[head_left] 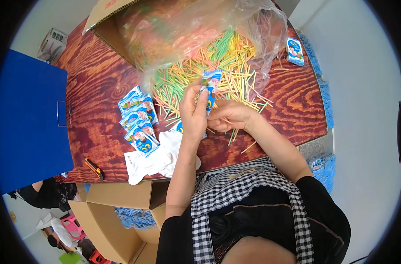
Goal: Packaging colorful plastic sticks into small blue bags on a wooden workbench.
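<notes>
My left hand [194, 112] grips a small blue-and-white printed packet [212, 82] upright between thumb and fingers. Close against the packet's lower end, my right hand [232, 115] has its fingers curled in, with a few thin coloured sticks showing at them; how many it holds is hidden. Beyond both hands spreads a big loose heap of thin sticks [240, 59] in green, yellow, orange and pink, spilling from a clear plastic bag [271, 26]. Left of my left hand, several similar packets [141, 141] lie overlapping in a row, beside white cloth gloves [158, 157].
The bag comes out of a cardboard box [110, 39] on the red wood-grain table [92, 127]. A utility knife [94, 169] lies near the left edge, by a blue panel [29, 119]. Another packet [295, 52] sits far right. Below stands an open carton [117, 193] with blue packets inside.
</notes>
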`<control>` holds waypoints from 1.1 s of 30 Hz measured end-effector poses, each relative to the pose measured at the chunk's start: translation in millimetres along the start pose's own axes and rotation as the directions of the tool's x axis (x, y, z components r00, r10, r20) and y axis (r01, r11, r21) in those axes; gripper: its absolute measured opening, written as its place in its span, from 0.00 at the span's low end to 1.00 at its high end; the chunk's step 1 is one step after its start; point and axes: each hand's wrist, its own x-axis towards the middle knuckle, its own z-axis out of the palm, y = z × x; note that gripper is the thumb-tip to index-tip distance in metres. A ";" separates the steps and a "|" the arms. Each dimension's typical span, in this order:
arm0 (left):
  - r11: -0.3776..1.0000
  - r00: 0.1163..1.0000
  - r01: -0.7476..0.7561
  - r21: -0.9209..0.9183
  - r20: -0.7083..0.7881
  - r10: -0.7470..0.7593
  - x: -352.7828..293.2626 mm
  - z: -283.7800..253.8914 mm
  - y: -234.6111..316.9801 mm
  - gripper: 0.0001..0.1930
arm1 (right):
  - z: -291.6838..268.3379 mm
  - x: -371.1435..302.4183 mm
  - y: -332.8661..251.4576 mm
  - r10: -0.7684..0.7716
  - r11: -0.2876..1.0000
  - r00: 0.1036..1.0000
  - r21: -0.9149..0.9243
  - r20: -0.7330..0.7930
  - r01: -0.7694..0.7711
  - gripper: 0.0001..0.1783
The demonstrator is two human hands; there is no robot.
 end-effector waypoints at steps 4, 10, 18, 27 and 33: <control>0.938 0.943 0.314 -0.147 0.163 -0.290 -4.5 2.7 10.1 0.07 | 5.7 -0.1 -0.9 -0.066 0.995 0.981 -0.089 -0.184 0.051 0.04; 0.413 0.867 0.236 -0.880 -0.001 -0.498 -5.4 -3.9 19.0 0.15 | -5.7 1.2 5.4 -0.182 0.982 0.982 -0.062 -0.050 0.178 0.10; -0.214 0.775 0.293 -0.932 0.363 -0.518 -16.1 8.6 6.9 0.19 | 36.4 23.8 20.2 -0.752 0.630 0.645 -0.441 -0.137 0.640 0.06; -0.374 0.757 0.238 -0.897 0.412 -0.508 -22.5 10.0 -15.3 0.14 | 43.4 15.7 27.3 -0.869 0.413 0.475 -0.729 -0.136 0.546 0.10; -0.135 0.770 0.321 -0.937 0.342 -0.539 -15.0 10.1 -17.9 0.12 | 12.9 4.9 11.2 -0.769 0.580 0.610 -0.613 -0.192 0.537 0.06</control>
